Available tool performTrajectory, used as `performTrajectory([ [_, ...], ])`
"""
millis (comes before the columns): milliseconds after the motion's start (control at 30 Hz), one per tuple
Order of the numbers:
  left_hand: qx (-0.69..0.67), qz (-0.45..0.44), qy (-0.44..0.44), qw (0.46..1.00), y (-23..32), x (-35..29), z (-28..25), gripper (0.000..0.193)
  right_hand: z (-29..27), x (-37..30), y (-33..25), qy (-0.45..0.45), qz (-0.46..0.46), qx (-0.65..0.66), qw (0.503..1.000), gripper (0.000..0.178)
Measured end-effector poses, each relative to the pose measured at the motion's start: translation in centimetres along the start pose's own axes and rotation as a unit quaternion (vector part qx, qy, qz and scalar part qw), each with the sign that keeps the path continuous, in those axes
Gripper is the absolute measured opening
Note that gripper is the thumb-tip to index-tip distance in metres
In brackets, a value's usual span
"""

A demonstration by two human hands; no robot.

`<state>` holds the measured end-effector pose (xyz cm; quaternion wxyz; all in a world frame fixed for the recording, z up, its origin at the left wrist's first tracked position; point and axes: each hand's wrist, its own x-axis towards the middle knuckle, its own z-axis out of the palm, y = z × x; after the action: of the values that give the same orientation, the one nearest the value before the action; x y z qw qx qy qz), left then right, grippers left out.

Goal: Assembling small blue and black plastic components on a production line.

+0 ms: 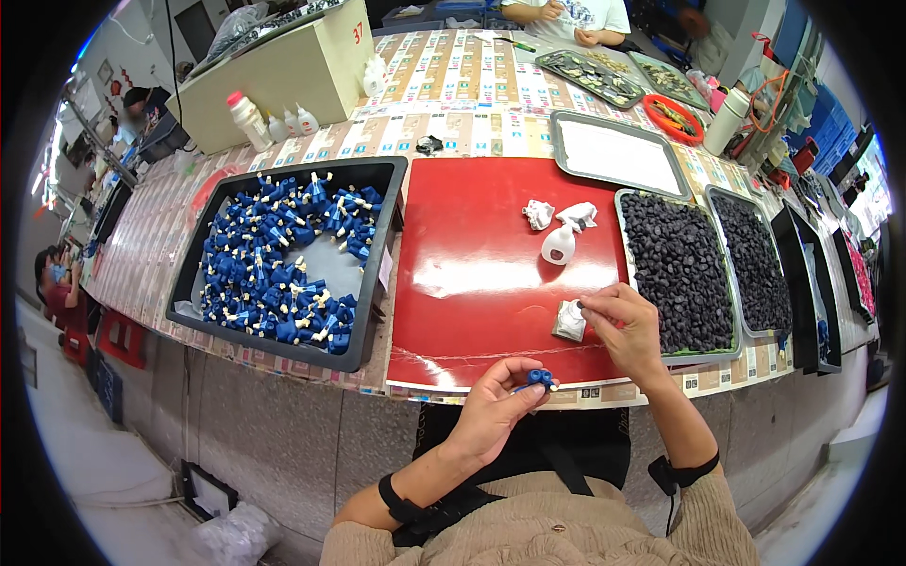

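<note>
My left hand (500, 401) pinches a small blue figurine part (538, 376) just off the front edge of the red mat (462, 217); two round hollow ends of the part face up. My right hand (625, 328) is closed at the fingertips over a small pale pad with a white top (569, 321) on the mat. What those fingertips hold, if anything, is too small to make out. Behind the pad lies a small white squeeze bottle (557, 247), with two crumpled white tissues (539, 215) beyond it.
A black tray (397, 203) of blue figurine parts with pale tips stands left. Trays of dark small pieces (675, 274) are on the right, with a white-lined tray (618, 156) behind. Glue-like bottles (249, 121) stand near a large box (274, 80). Another person's hand (587, 38) is at the far side.
</note>
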<state>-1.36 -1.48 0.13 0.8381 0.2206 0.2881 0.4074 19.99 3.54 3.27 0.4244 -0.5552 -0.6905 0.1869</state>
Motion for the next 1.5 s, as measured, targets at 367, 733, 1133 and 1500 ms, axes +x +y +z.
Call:
performTrajectory([
  [367, 0.012, 0.005, 0.004, 1.0, -0.2, 1.0, -0.1, 0.028, -1.0, 0.1, 1.1, 0.026, -0.012, -0.024, 0.999, 0.017],
  [733, 0.012, 0.012, -0.02, 1.0, -0.5, 0.4, -0.5, 0.027, -1.0, -2.0, 1.3, 0.039, -0.013, 0.032, 0.999, 0.016],
  [1133, 0.037, 0.035, 0.018, 0.999, -0.6, 0.5, 0.4, 0.03, -1.6, -2.8, 0.8, 0.053, 0.051, 0.119, 0.99, 0.016],
  [1500, 0.113, 0.089, 0.015, 0.989, -0.7, 0.4, 0.6, 0.024, 0.4, -5.7, -3.9, -0.033, 0.202, 0.356, 0.912, 0.016],
])
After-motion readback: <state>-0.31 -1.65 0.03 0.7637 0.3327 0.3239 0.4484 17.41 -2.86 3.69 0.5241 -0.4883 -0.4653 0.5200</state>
